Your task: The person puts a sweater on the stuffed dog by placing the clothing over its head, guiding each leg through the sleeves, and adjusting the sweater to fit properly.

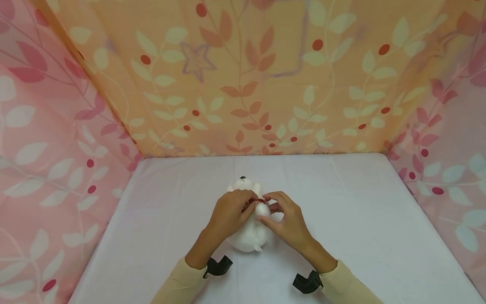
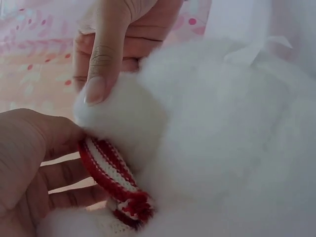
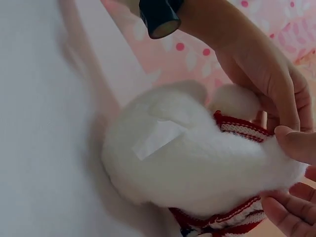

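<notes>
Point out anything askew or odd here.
The red-and-white knitting looks askew: in the right wrist view it shows at both sides of the white plush toy, leaving the middle bare. Nothing looks spilled or damaged.

White table (image 1: 360, 211), orange leaf-print wall (image 1: 243, 76) behind, pink leaf-print left wall (image 1: 45, 169) and right wall (image 1: 444, 147), probably cloth, light dim and even.

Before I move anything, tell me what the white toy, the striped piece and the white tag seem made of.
White toy: probably synthetic plush, soft-looking and matte, judging by its fuzzy pile.
Striped piece: apparently knitted yarn, matte, since rows of stitches show.
White tag: thin and smooth, with straight edges; perhaps woven fabric, though paper isn't ruled out.
</notes>
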The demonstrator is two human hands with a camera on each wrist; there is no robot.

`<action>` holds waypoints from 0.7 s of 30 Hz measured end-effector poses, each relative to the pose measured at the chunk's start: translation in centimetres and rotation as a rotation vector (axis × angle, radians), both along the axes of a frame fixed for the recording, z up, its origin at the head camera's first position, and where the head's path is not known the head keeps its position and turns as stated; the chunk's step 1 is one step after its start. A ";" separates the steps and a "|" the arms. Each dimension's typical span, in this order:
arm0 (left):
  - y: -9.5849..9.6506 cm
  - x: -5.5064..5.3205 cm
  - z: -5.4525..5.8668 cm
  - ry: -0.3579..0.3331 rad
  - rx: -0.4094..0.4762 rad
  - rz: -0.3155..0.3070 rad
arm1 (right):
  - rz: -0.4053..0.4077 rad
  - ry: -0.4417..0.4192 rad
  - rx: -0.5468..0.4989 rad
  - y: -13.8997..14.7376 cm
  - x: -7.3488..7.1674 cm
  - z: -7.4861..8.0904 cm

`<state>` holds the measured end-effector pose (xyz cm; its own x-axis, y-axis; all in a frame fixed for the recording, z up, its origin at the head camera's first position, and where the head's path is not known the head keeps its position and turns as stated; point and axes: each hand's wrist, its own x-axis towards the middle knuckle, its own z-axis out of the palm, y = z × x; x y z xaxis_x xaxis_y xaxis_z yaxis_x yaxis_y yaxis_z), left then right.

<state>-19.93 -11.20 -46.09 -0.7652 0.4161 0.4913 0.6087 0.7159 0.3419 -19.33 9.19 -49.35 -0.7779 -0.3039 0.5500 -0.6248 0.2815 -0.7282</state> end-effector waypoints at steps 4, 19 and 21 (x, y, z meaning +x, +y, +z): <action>0.0 -0.1 0.0 -0.005 0.070 -0.061 | 0.012 -0.038 -0.048 -0.2 0.1 -0.3; -0.4 -0.3 1.0 -0.023 0.094 -0.454 | -0.247 0.031 -0.009 -0.6 -0.4 -1.8; -0.6 -0.3 1.1 -0.059 0.076 -0.478 | -0.290 0.025 0.021 -0.6 -0.5 -2.0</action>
<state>-20.21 -11.79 -44.98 -0.5248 0.6922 0.4955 0.8413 0.3330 0.4258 -19.85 8.60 -51.39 -0.8204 -0.0823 0.5659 -0.5337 0.4656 -0.7060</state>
